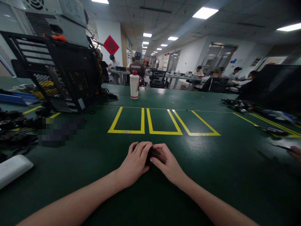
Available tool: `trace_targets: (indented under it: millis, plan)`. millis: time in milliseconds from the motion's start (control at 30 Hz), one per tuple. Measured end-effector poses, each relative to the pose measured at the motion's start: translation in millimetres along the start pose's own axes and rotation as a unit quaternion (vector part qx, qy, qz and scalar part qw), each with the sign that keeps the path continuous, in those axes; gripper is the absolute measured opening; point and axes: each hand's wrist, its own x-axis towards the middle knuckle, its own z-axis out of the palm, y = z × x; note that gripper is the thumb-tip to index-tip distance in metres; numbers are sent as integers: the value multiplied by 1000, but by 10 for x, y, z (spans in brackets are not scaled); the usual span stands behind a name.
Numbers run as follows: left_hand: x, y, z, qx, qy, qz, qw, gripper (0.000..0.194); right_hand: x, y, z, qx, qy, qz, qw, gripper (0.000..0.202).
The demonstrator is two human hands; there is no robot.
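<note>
Both of my hands meet at the middle of the green tabletop (98,175), just on the near side of the yellow tape outlines. Between them is a small black object (149,157), mostly covered by fingers, so its kind cannot be made out. My left hand (136,160) is curled over its left side with the fingers bent. From the right, my right hand (168,163) grips the same object, its thumb and fingertips closed against it.
Yellow tape outlines (166,133) mark the table ahead. Beyond them stands a white bottle (134,87). An open black computer case (68,72) is at left, near a white object (14,169). At right, another person's hand (295,152) holds a thin dark tool (279,146); cables (237,105) lie behind.
</note>
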Motion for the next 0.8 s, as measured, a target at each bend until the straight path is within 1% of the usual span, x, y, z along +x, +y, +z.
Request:
trace_targets:
  millis: [67, 133, 233, 367, 533, 600, 667, 733, 800]
  plan:
    - [-1, -6, 4, -3, 1, -1, 1000, 72, 4, -2, 1, -6, -4, 3, 1000, 33]
    - [-1, -9, 12, -5, 4, -1, 1000, 72, 7, -5, -2, -21, -7, -10, 1000, 33]
    - [-2, -11, 21, -4, 4, 3, 1000, 72, 4, -16, -12, -42, -9, -28, 999, 30]
    - [3, -3, 12, -3, 5, 5, 1000, 73, -13, -22, -18, -35, -20, -34, 999, 26]
    - [20, 17, -9, -3, 9, 4, 1000, 72, -16, 28, 6, -14, -3, -48, 999, 16]
    - [22, 20, -13, -5, 9, 4, 1000, 71, -10, 43, 14, -13, 5, -45, 999, 18]
    - [20, 20, -14, -7, 5, 3, 1000, 72, -3, 39, 18, -20, 10, -32, 999, 25]
    - [17, 19, -14, -8, 2, 0, 1000, 72, 1, 21, 14, -30, 9, -20, 999, 32]
    - [15, 20, -14, -7, 1, -1, 1000, 71, 2, -5, 6, -43, 3, -20, 999, 35]
